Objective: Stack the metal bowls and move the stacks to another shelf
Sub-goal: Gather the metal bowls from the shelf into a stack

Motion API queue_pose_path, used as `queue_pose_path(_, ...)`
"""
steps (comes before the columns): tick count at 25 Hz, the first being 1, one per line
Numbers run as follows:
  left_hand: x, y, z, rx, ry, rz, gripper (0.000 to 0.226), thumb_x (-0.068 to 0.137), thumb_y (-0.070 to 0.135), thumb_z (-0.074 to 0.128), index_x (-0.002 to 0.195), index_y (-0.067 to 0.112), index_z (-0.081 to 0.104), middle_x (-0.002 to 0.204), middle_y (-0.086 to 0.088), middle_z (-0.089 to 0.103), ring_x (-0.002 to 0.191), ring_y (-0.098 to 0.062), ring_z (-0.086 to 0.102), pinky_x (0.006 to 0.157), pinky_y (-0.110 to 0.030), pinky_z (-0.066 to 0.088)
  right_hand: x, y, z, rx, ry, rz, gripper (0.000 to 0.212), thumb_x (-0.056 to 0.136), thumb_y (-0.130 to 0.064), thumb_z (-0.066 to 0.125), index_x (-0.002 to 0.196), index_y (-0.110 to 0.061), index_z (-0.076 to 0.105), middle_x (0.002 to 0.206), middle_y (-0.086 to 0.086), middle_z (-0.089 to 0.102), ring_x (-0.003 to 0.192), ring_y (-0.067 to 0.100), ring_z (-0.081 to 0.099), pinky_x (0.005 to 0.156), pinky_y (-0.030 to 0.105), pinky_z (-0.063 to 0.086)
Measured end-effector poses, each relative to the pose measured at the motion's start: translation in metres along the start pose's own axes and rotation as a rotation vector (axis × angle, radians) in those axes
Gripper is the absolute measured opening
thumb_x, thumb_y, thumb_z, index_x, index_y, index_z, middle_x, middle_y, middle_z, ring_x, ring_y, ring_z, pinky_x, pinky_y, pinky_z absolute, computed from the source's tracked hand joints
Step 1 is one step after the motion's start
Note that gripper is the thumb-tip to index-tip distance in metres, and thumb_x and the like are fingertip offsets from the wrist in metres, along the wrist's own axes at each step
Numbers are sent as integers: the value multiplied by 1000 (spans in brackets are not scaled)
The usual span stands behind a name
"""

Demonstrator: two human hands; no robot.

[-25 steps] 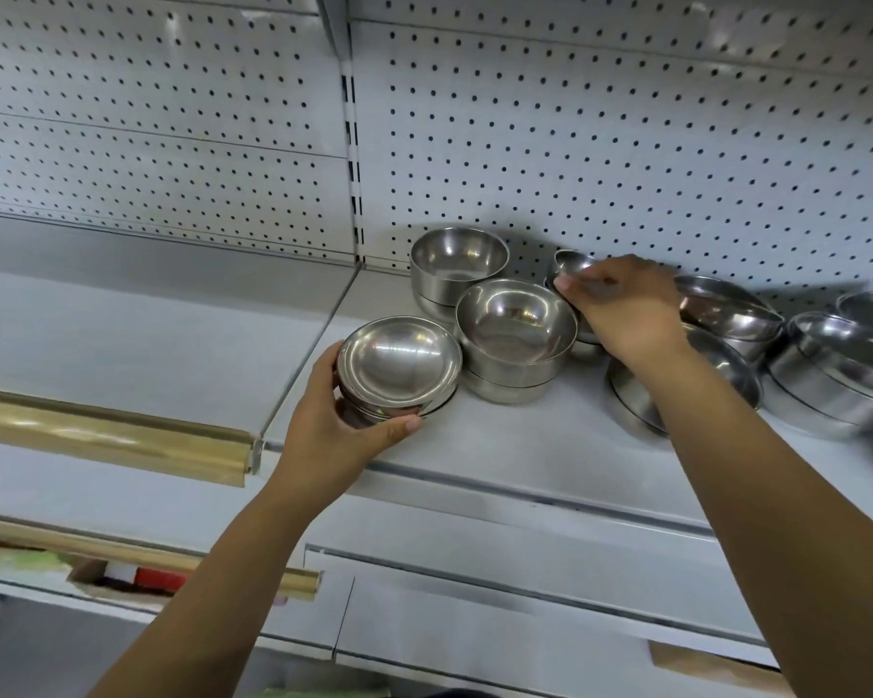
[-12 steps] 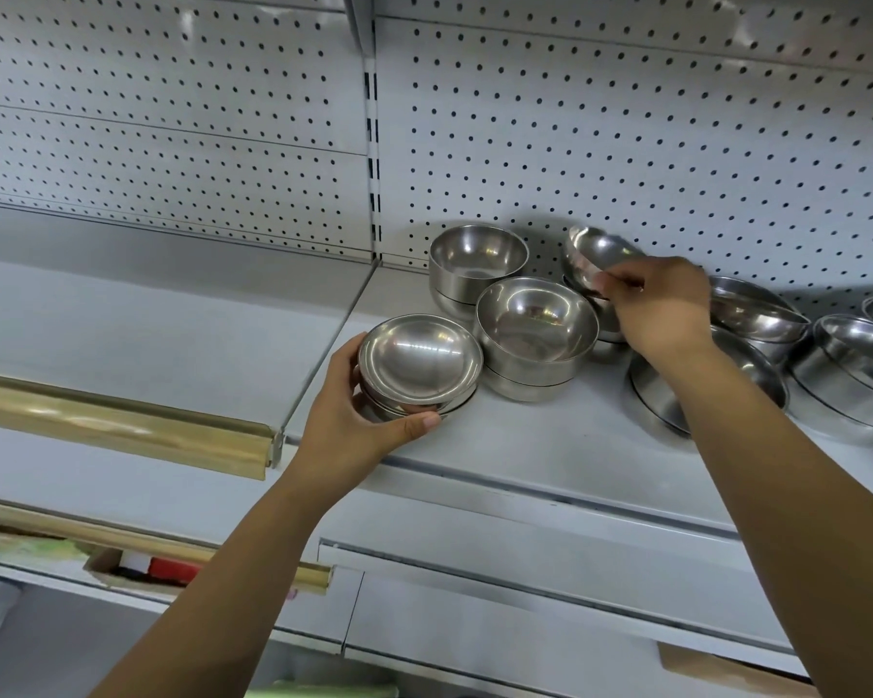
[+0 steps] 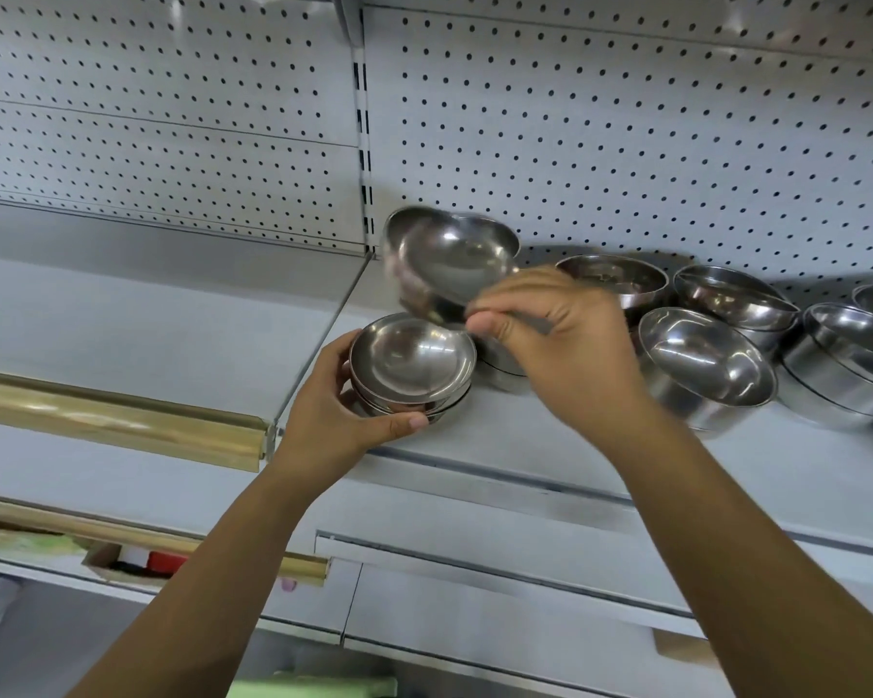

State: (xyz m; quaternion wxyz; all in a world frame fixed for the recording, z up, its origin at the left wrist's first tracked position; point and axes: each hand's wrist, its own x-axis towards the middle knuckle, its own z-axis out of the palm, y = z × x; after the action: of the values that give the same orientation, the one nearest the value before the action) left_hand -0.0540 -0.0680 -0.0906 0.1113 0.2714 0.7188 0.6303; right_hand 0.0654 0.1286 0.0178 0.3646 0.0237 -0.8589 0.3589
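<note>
While the left hand [image 3: 338, 420] cupped the short stack of shallow bowls [image 3: 412, 360] near the front edge of the white shelf [image 3: 525, 445], thumb across the front and fingers wrapped round the left side, the right hand [image 3: 560, 345] held a single lifted bowl [image 3: 449, 264] up in the air. It was pinching that one by the rim between thumb and fingertips, with the other fingers curled in.

The lifted bowl was tilted, open side facing the camera, just above and behind the short stack. It was pretty motion-blurred, so I honestly couldn't say whether it was one bowl or whether another one behind it was bleeding into the smear.

A hidden stack [image 3: 500, 365] sat mostly covered behind the right hand. Further right on the same shelf were more metal bowls: a back bowl [image 3: 611, 282] close to the pegboard panel [image 3: 626, 143], a deeper tilted bowl [image 3: 706, 360] in front of it, a nested pair [image 3: 732, 299] beside that, and a wide stack [image 3: 847, 365] at the edge of the view.

A gold rail [image 3: 112, 425] ran along the front of the neighbouring shelf on the left. Lower down was a cardboard box [image 3: 102, 556] with something red in it.
</note>
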Motion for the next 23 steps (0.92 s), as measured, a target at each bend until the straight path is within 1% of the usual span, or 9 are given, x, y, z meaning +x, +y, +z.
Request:
queue_pose_path(2, -4, 1, -7, 12, -50, -11, 103, 48, 37, 103, 136, 43, 50, 134, 15, 63, 124, -3, 63, 100, -23, 55, -12, 2, 10, 6, -91, -89, 5, 84, -12, 81, 88, -9, 83, 88, -2, 78, 91, 17, 71, 90, 27, 54)
queue_pose_path(4, -9, 3, -14, 9, -95, -23, 104, 46, 42, 104, 135, 41, 51, 134, 13, 64, 126, -4, 62, 103, -24, 54, -23, 7, 17, -6, -173, -118, 5, 84, -11, 81, 86, -7, 84, 86, 1, 79, 93, 23, 71, 88, 33, 55)
queue_pose_path(8, -16, 4, -22, -54, -144, -32, 107, 52, 33, 99, 146, 26, 48, 143, 6, 61, 136, -11, 56, 114, -36, 48, -36, 18, 25, -20, -298, -119, 5, 84, -5, 82, 87, -7, 84, 88, -1, 79, 98, 23, 65, 90, 31, 51)
queue_pose_path(11, -18, 6, -23, -86, -161, -28, 105, 57, 32, 96, 150, 24, 46, 148, 4, 58, 140, -14, 54, 119, -42, 43, -39, 21, 27, 3, -317, -90, 11, 85, -4, 81, 95, -6, 84, 96, 2, 79, 109, 28, 64, 99, 32, 48)
queue_pose_path(13, -19, 7, -23, -109, -167, -25, 101, 60, 32, 94, 149, 27, 47, 147, 7, 60, 139, -11, 55, 119, -40, 43, -44, 20, 25, 25, -294, -15, 23, 85, -6, 81, 108, -8, 82, 111, 3, 77, 121, 25, 61, 108, 31, 45)
queue_pose_path(16, -19, 11, -26, -145, -189, -21, 97, 64, 32, 92, 148, 33, 46, 147, 13, 59, 138, -7, 55, 111, -28, 49, -63, 14, 24, 65, -175, 181, 46, 85, -24, 81, 130, -19, 71, 136, -12, 64, 135, 5, 51, 116, 24, 38)
queue_pose_path(18, -20, 12, -24, -186, -195, -23, 93, 68, 29, 90, 149, 34, 46, 147, 13, 59, 138, -8, 55, 106, -24, 51, -80, 11, 28, 104, -62, 283, 52, 86, -31, 80, 135, -27, 64, 139, -17, 59, 134, 0, 51, 115, 19, 38)
queue_pose_path(20, -23, 12, -20, -208, -175, -29, 90, 70, 28, 89, 150, 31, 47, 146, 10, 61, 138, -9, 55, 109, -28, 50, -93, 12, 34, 188, 14, 398, 53, 86, -29, 80, 136, -31, 61, 136, -15, 61, 129, 2, 57, 112, 22, 45)
queue_pose_path(23, -26, 12, -16, -212, -140, -19, 90, 71, 25, 89, 151, 27, 48, 147, 10, 61, 139, -8, 55, 113, -34, 49, -98, 15, 38, 325, -37, 579, 66, 81, -37, 81, 141, -35, 55, 132, -19, 63, 126, 3, 61, 109, 26, 50)
